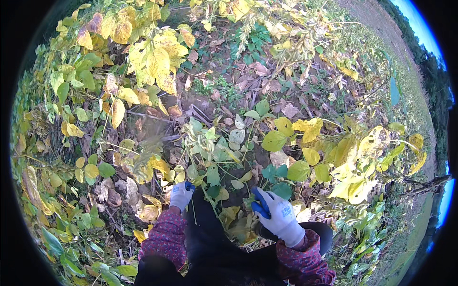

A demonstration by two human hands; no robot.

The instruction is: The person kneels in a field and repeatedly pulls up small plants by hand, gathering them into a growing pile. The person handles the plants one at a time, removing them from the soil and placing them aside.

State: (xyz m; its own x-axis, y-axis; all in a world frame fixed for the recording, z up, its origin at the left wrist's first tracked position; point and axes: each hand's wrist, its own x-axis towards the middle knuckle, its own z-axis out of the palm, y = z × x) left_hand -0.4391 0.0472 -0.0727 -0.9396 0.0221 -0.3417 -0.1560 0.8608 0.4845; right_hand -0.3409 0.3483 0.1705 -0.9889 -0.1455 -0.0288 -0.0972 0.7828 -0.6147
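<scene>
My left hand (182,195), in a white work glove with blue-coated fingertips, is curled low in the middle, just left of a green plant stem (208,197); a thin stalk hangs below it. Whether it grips the stalk, I cannot tell. My right hand (273,214), gloved alike, is over the right leg with thumb and fingers bent, beside dark green leaves (281,190). I cannot make out anything between its fingers. Between and ahead of the hands lies a leafy plant with pale pods (200,140), leaning over the ground.
Yellowing bean plants (157,57) stand at the upper left, more yellow leaves (347,146) spread at the right. Dry fallen leaves (261,69) and stalks cover the soil ahead. A dark dry branch (425,186) juts in at the far right. Dark-clothed legs (211,243) are below.
</scene>
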